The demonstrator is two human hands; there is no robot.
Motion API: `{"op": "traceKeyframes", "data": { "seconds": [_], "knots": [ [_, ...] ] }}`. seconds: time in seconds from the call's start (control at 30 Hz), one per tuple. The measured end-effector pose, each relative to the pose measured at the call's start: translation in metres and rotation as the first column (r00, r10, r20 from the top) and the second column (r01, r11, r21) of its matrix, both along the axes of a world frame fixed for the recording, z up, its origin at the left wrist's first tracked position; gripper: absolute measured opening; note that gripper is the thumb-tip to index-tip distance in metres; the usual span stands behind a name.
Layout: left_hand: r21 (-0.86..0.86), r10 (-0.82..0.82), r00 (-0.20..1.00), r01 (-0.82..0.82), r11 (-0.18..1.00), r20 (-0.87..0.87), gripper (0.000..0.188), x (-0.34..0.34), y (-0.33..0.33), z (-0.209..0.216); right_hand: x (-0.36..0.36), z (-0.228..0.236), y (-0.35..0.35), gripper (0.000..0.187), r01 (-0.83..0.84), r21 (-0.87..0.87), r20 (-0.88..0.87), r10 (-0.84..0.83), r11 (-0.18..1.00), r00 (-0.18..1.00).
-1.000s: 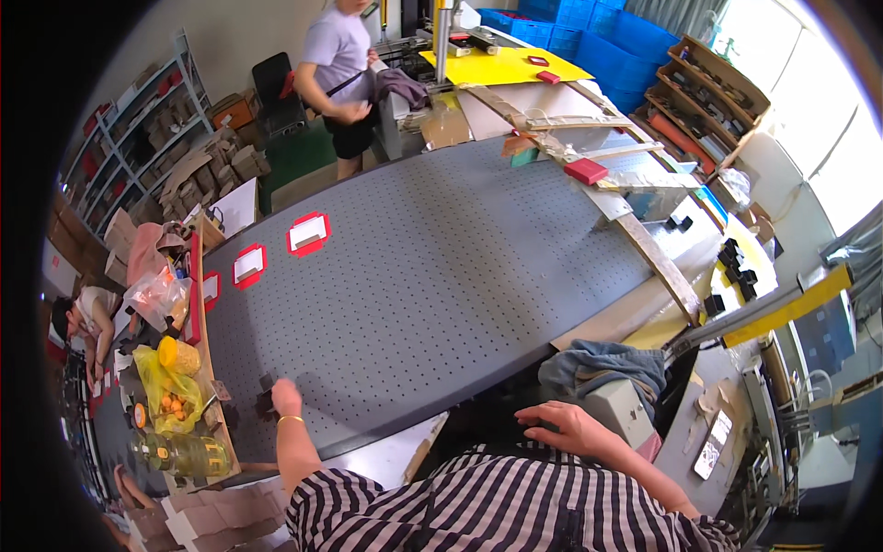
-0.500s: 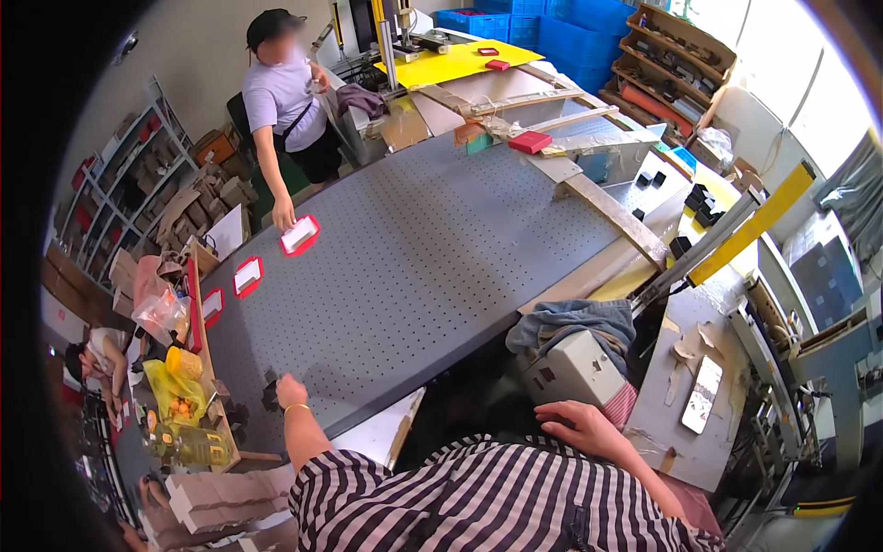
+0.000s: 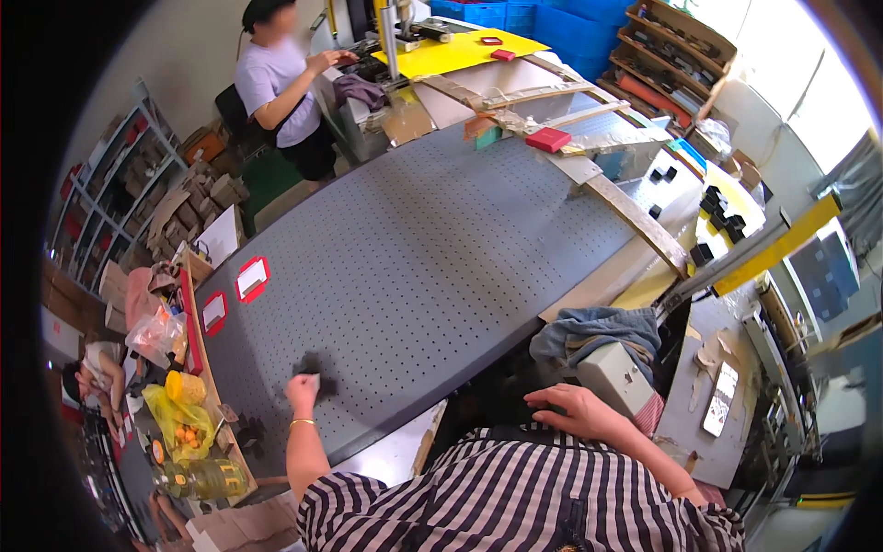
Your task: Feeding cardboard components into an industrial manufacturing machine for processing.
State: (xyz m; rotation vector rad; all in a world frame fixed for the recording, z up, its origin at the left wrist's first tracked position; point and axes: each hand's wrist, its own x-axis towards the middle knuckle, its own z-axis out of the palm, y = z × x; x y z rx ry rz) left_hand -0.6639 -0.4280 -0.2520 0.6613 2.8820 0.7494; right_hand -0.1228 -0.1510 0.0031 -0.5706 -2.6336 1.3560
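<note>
My left hand [image 3: 302,394], with a yellow bangle at the wrist, is closed over the near left part of a grey perforated table surface [image 3: 405,276]. A small pale piece shows at its fingertips. Beside it lies a dark patch; whether that is a held thing or a mark on the surface I cannot tell. My right hand [image 3: 575,411] rests low before my striped top, fingers stretched out and nothing seen in them. Nearest to it is a whitish box [image 3: 614,375] with a blue-grey cloth [image 3: 598,336] over it. Two white pieces with red borders, one nearer [image 3: 214,314] and one farther [image 3: 252,279], lie at the left.
A co-worker [image 3: 280,83] stands across the surface. Red boxes [image 3: 549,140] and wooden slats [image 3: 635,216] sit at the right end. Along the left edge are a yellow bag of orange fruit [image 3: 184,428] and an oil bottle [image 3: 207,478]. A phone [image 3: 720,398] lies on the right bench.
The farthest red-bordered piece is gone from the surface, and the co-worker's arm has drawn back and up. My left hand has moved slightly forward. My right hand stays near the box.
</note>
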Motion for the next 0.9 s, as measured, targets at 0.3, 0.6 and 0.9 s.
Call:
{"op": "traceKeyframes", "data": {
  "seconds": [0.3, 0.6, 0.9],
  "knots": [
    [0.587, -0.994, 0.113, 0.804, 0.095, 0.006, 0.009, 0.323, 0.293, 0.272, 0.109, 0.042, 0.018, 0.037, 0.557, 0.205, -0.416, -0.443, 0.805, 0.794],
    [0.409, -0.767, -0.55, 0.649, -0.641, -0.331, 0.014, 0.617, 0.327, 0.359, 0.306, 0.053, -0.036, 0.03, 0.759, 0.199, -0.408, -0.651, 0.62, 0.64],
    [0.374, -0.666, -0.735, 0.586, -0.719, -0.13, 0.025, 0.799, 0.378, 0.35, 0.463, 0.053, -0.046, 0.044, 0.931, 0.146, -0.473, -0.803, 0.335, 0.363]
  ]
}}
